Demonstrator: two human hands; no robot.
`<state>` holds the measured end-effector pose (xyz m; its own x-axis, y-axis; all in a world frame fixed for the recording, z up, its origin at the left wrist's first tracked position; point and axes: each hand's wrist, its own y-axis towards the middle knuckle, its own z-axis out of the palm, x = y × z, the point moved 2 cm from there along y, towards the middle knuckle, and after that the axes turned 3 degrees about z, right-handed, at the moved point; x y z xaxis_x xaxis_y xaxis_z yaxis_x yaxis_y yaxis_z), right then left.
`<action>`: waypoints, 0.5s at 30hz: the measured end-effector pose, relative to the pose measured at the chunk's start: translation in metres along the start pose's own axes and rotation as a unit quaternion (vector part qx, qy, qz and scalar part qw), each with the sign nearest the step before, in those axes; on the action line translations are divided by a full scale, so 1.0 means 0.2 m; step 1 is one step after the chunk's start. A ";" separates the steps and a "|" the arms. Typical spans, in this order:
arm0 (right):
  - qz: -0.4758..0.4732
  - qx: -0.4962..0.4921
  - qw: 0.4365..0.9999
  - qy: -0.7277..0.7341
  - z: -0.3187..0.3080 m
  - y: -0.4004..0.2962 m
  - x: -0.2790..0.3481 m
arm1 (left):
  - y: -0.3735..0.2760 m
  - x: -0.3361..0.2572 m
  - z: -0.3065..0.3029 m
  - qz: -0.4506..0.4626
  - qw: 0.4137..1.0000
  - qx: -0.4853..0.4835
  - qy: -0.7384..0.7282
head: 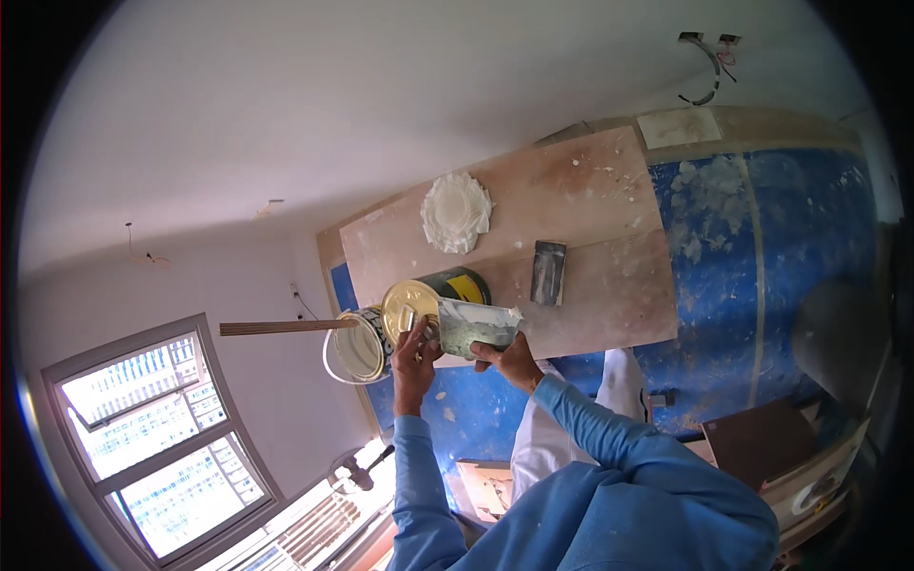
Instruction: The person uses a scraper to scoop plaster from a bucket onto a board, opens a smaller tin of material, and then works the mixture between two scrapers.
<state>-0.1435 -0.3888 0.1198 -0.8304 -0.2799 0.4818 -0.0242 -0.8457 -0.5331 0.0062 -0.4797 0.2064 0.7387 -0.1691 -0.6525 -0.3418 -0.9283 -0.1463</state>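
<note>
My right hand (510,358) grips the lower edge of a flat metal plate (478,325), like a wide scraper, smeared with white and grey filler. At the plate's left end, the fingers of my left hand (414,364) are bent over the gold top (403,303) of a tall can with a carrying handle. Whether they grip the small round fitting there or the plate's corner, I cannot tell. The can's dark side (446,283) bears a yellow label. Just left of it is an open pail (359,346) with a white bail and a bundle of thin wooden strips (285,327) across its rim.
Worn boards (607,196) lie over blue floor sheeting (792,250). On them are a dark sanding block (548,273) and a round, crumpled white cover (457,213). Loose wires (710,75) hang from the wall. A window (164,435) stands left; a brown panel (758,442) lies right.
</note>
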 end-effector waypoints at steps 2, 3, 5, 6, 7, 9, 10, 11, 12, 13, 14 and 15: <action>-0.016 -0.011 1.000 -0.011 0.03 0.00 -0.04 | 0.01 -0.02 -0.02 0.012 1.000 0.019 -0.021; -0.022 -0.018 0.999 -0.021 0.04 0.00 -0.05 | 0.01 -0.01 -0.03 0.038 0.999 0.028 -0.007; -0.035 -0.039 0.998 -0.040 0.06 -0.02 -0.08 | 0.03 0.03 -0.05 0.093 0.994 0.047 0.021; -0.040 -0.054 0.996 -0.052 0.07 -0.04 -0.10 | 0.04 0.04 -0.06 0.128 0.989 0.055 0.048; -0.056 -0.068 0.995 -0.048 0.08 -0.05 -0.09 | 0.04 0.06 -0.07 0.137 0.989 0.049 0.038; -0.085 -0.099 0.991 -0.039 0.11 -0.10 -0.11 | 0.03 0.10 -0.07 0.152 0.987 0.040 0.017; -0.090 -0.110 0.989 -0.042 0.12 -0.12 -0.13 | 0.02 0.11 -0.07 0.158 0.987 0.040 0.004; -0.095 -0.121 0.987 -0.045 0.12 -0.13 -0.16 | 0.02 0.10 -0.07 0.163 0.986 0.041 -0.009; -0.100 -0.127 0.986 -0.044 0.15 -0.14 -0.17 | 0.02 0.09 -0.08 0.169 0.985 0.039 -0.017; -0.114 -0.141 0.983 -0.039 0.17 -0.15 -0.18 | 0.02 0.09 -0.08 0.181 0.983 0.040 -0.011; -0.128 -0.154 0.979 -0.035 0.19 -0.16 -0.19 | 0.02 0.09 -0.08 0.192 0.981 0.040 -0.006; -0.141 -0.164 0.976 -0.027 0.21 -0.17 -0.19 | 0.03 0.09 -0.09 0.204 0.978 0.038 0.002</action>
<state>-0.0873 -0.3689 0.1487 -0.7342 -0.0888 0.6731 -0.4321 -0.7035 -0.5642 0.0284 -0.4933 0.2064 0.5348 -0.5218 -0.6647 -0.6506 -0.7562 0.0702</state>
